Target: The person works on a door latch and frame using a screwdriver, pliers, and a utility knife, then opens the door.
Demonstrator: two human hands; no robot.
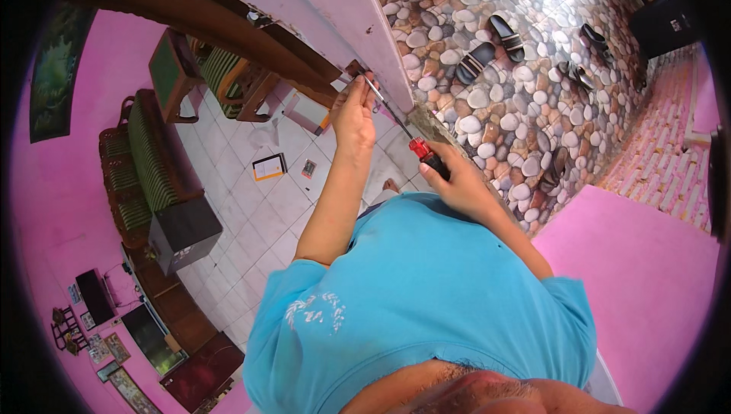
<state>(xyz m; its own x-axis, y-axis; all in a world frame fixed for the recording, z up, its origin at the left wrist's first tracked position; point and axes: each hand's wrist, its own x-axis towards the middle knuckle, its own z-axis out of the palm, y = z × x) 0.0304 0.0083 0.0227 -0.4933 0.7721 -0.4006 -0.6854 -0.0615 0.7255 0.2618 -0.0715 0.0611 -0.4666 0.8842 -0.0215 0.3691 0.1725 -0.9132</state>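
My right hand (pixel 466 187) is wrapped round the black and red handle of a screwdriver (pixel 418 148). Its long thin shaft runs up and left to a small brownish metal fitting (pixel 355 68) at the edge of the brown wooden door (pixel 304 56). My left hand (pixel 354 115) is raised at that edge, with its fingers closed about the tip end of the shaft, just below the fitting. The fingers cover the tip, so I cannot see what it meets.
Beside the door stands a pale wall edge (pixel 384 48). On the tiled floor lie an open box (pixel 308 113), a small orange-and-white box (pixel 269 167) and a small packet (pixel 308 168). Sandals (pixel 476 62) rest on the pebble-patterned floor at right. A striped sofa (pixel 152 155) is at left.
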